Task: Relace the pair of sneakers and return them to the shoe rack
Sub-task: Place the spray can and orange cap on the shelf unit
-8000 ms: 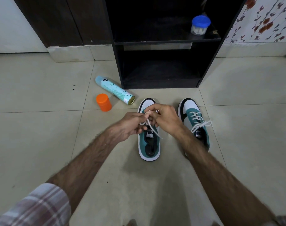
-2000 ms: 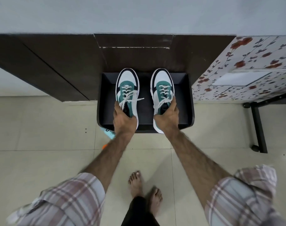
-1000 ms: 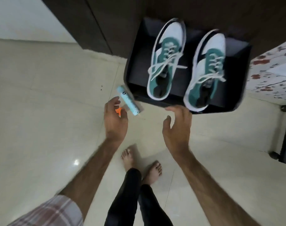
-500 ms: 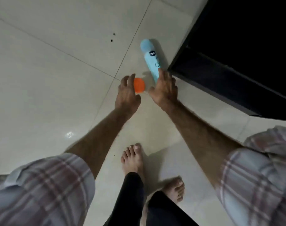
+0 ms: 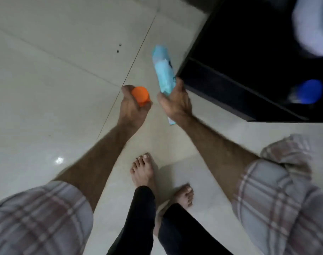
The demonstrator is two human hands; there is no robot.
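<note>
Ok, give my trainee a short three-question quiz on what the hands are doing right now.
1. True or false: the left hand holds the orange cap.
2. What does the right hand grip? A) a sneaker B) the light blue spray can C) a shoelace
3. Fill in: the jar with the blue lid sits inside the dark ____.

Key: 1 true; 2 B; 3 shoe rack.

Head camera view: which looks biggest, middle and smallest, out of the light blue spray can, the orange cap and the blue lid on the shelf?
1. light blue spray can, clearly largest.
2. blue lid and orange cap look alike; both are blurred, so no ranking.
</note>
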